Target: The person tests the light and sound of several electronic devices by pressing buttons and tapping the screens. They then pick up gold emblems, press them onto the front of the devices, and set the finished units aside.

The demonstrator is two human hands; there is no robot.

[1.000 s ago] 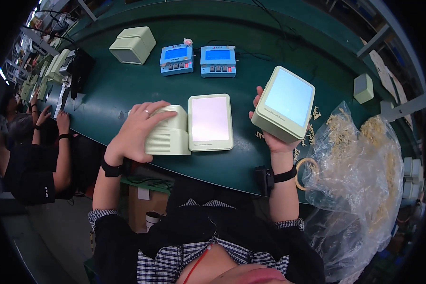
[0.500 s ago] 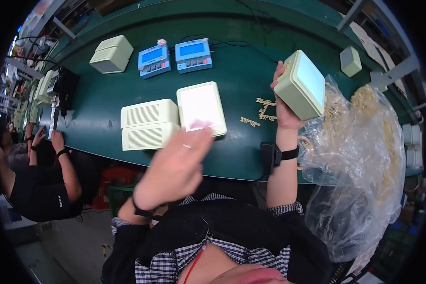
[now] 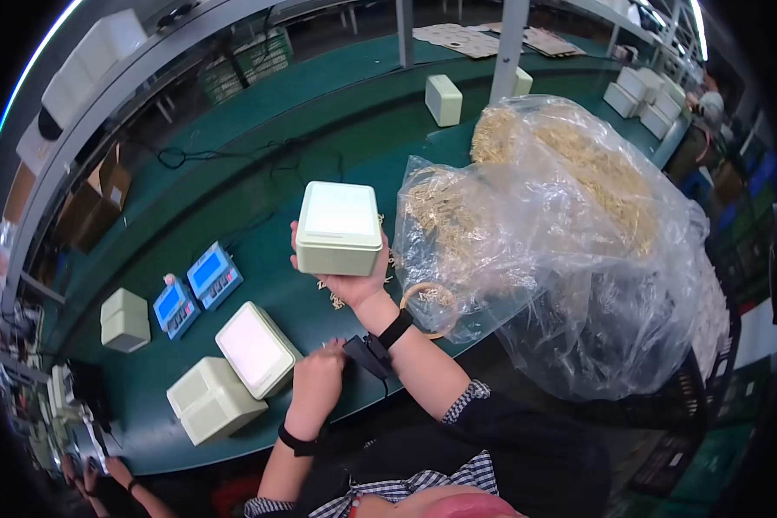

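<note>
My right hand (image 3: pixel 364 278) holds a pale green box-shaped device (image 3: pixel 341 256) raised above the green table, palm beneath it and fingers round its far left side. Its white lit panel faces up. Lower down, my left hand (image 3: pixel 318 380) is by the table edge, close to the black strapped unit (image 3: pixel 369 355) on my right wrist. Its fingers are drawn together; whatever is between them is hidden. Left of that hand, another device with a lit panel (image 3: pixel 256 350) leans against a ribbed pale green one (image 3: pixel 214 400). Small wooden cut-out pieces (image 3: pixel 335 300) lie partly hidden under the held device.
A large clear plastic bag (image 3: pixel 561 259) of wooden cut-outs spreads over the right side, with a wooden ring (image 3: pixel 430 311) at its edge. Two blue instruments (image 3: pixel 214 274) and another pale green device (image 3: pixel 125 319) stand left. A metal post (image 3: pixel 508 56) rises beyond. A co-worker's hands (image 3: pixel 116 470) show lower left.
The view has swung to the right. My left hand has left the lit panel of the device on the table and moved right, near my right wrist. My right hand still holds its device, panel now tilted upward.
</note>
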